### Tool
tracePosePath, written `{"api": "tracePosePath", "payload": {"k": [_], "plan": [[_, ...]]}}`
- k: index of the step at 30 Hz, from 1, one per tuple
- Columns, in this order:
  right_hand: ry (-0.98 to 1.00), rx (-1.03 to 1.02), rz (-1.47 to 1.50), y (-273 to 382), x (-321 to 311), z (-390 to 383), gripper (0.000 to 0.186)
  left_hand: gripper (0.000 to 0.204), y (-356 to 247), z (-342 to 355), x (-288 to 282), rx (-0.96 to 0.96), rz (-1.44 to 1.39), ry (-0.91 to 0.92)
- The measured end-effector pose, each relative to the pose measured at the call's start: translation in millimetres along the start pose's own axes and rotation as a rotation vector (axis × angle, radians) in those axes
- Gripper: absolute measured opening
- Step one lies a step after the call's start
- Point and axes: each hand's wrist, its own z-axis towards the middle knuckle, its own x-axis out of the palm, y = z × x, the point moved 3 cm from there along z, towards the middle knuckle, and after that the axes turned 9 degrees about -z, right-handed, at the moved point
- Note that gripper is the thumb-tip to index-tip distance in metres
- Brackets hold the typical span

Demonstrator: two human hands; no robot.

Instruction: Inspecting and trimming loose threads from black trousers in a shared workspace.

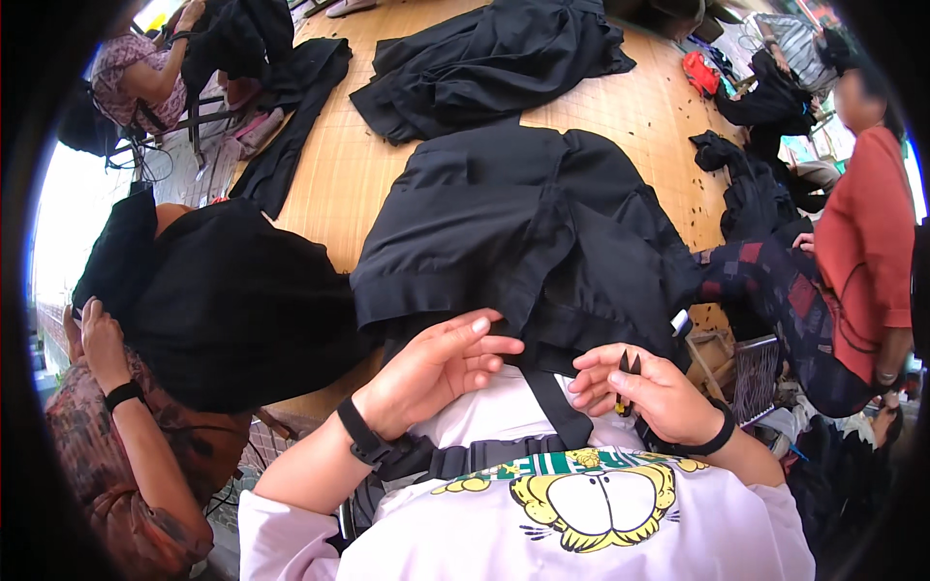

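Note:
A black garment [523, 232] with seams and folded hems lies on the wooden table in front of me, its near edge draped toward my lap. My left hand [450, 358] is just below that hem, palm turned inward, fingers apart and slightly curled, holding nothing I can see. In my right hand [635, 392] are small dark-bladed thread snips with a yellow handle [620, 407], blades pointing up. A black strap [552, 397] hangs between my hands over my light clothing.
More black cloth lies on the table [320, 155] at back [484, 68] and right [736, 184]. A co-worker at near left [136, 436] handles black fabric; others work at upper left [145, 68] and right [852, 252]. A wooden frame [712, 363] sits low at right.

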Motion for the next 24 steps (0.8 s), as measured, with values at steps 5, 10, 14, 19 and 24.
{"api": "tracePosePath", "payload": {"k": [5,10,14,19,24], "plan": [[-0.028,-0.010,-0.254,36.5,3.3,-16.2,0.037,0.017,3.6,11.0,4.9,0.089,-0.281,-0.139],[-0.047,-0.308,-0.663,55.5,-3.8,-25.2,0.045,0.013,-9.1,18.3,5.3,0.131,-0.171,-0.137],[-0.133,-0.360,-0.743,69.6,-8.0,-21.3,0.048,0.010,-11.7,18.1,10.6,0.099,-0.059,-0.107],[-0.228,-0.416,-0.721,93.7,-5.4,-7.5,0.040,0.009,-19.2,9.4,27.6,0.219,0.141,-0.115],[-0.354,-0.557,-0.655,87.2,-2.3,25.7,0.044,0.012,-25.1,12.5,38.6,0.243,0.161,-0.095]]}}
